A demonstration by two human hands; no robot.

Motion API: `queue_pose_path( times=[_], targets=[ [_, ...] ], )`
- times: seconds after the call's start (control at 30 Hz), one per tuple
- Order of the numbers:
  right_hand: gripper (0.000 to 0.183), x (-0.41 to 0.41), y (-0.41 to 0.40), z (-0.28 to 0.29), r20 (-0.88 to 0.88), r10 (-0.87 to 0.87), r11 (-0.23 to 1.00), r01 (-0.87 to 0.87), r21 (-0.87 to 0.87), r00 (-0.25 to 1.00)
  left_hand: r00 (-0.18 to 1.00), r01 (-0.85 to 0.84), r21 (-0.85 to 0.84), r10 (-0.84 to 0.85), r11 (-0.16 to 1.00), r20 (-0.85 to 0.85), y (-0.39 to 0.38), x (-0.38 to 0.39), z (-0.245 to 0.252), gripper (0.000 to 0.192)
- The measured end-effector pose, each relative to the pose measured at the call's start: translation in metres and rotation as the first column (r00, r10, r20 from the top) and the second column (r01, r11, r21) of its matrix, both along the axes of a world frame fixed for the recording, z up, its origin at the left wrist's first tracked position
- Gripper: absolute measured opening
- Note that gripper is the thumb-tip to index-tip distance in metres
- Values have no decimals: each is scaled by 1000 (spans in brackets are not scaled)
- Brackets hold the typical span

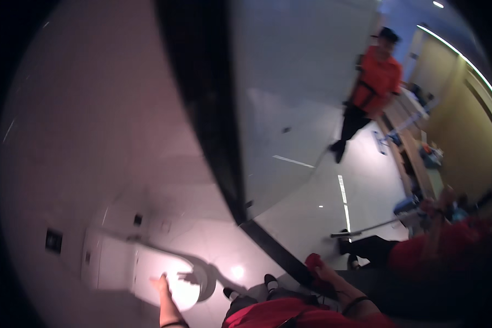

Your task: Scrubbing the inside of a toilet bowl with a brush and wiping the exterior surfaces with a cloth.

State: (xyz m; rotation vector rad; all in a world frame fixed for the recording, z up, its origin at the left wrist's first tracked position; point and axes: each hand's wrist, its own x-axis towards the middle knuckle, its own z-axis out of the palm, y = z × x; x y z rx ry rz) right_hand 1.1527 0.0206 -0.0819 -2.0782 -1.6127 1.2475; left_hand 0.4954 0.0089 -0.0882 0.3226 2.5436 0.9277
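Observation:
My left hand (160, 283) is at the lower left with its fingers apart, and nothing shows in it. It is over a brightly lit white rounded fixture (184, 293), where its shadow falls. Glare hides what kind of fixture this is. My right hand (323, 271), at the lower middle right, is closed on a red cloth (313, 260). The cloth is bunched up, beside the lower end of a dark frame (279, 250). Between my hands, my dark shoes (271, 280) are on the pale floor.
One person (377, 82) in an orange-red top stands beyond the frame. At right, another person (430, 246) in red is near a long-handled flat tool (365, 230). A wooden counter (414, 164) bears blurred items. A dark square plate (53, 241) is on the pale wall.

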Motion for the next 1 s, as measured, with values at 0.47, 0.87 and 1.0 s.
queue_pose_path(
  times=[0.47,0.87,1.0],
  targets=[
    [39,-1,-28,-12,19,-180,976,180,-125,984,601,794,213,-787,569,-137,87,206,61,69],
    [37,-12,-14,-20,-27,-226,961,219,-170,974,590,671,29,-557,741,585,29,159,1,66],
    [33,-8,-13,-47,-181,-172,978,145,-153,968,621,431,168,-426,887,658,-34,103,-21,65]
  ],
)
